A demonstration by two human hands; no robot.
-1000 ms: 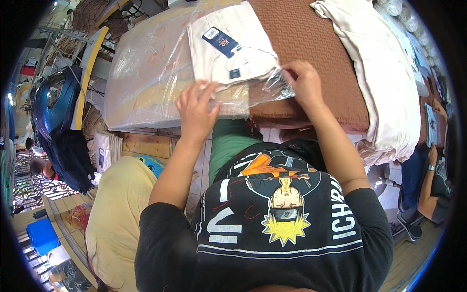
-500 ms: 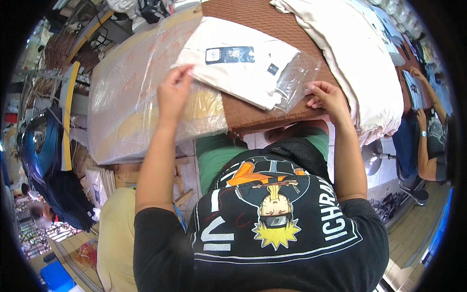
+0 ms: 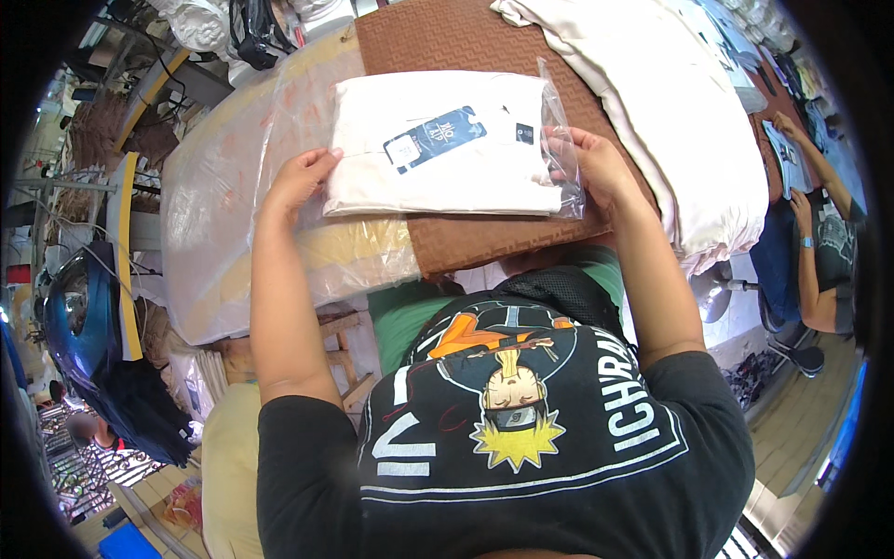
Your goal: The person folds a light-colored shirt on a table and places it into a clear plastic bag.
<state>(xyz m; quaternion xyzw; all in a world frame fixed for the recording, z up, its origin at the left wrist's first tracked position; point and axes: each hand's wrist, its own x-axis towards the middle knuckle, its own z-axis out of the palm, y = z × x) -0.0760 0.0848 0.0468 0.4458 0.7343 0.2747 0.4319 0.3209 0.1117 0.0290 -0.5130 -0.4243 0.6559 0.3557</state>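
Observation:
A folded white garment (image 3: 372,121) with a dark blue hang tag (image 3: 436,140) lies squared up in front of me. Clear plastic film (image 3: 565,177) extends past its right edge, and more film shows at its left. My left hand (image 3: 303,182) is closed at the garment's left edge, thumb and fingers pinched together at the plastic. At the opposite end, my right hand (image 3: 596,168) grips the clear plastic, its fingers partly seen through the film. A small dark label shows near the garment's right side.
Beneath is a table with a brown patterned cover (image 3: 466,247) and a plastic-wrapped left part (image 3: 214,214). White cloth (image 3: 689,140) is heaped at the right. Another person's hands (image 3: 792,128) handle blue folded cloth at far right. A dark motorcycle (image 3: 79,307) stands at left.
The bagged garment has turned from a slant to nearly straight. My left hand moved left and slightly down; my right hand shifted left, closer against the bag's right end.

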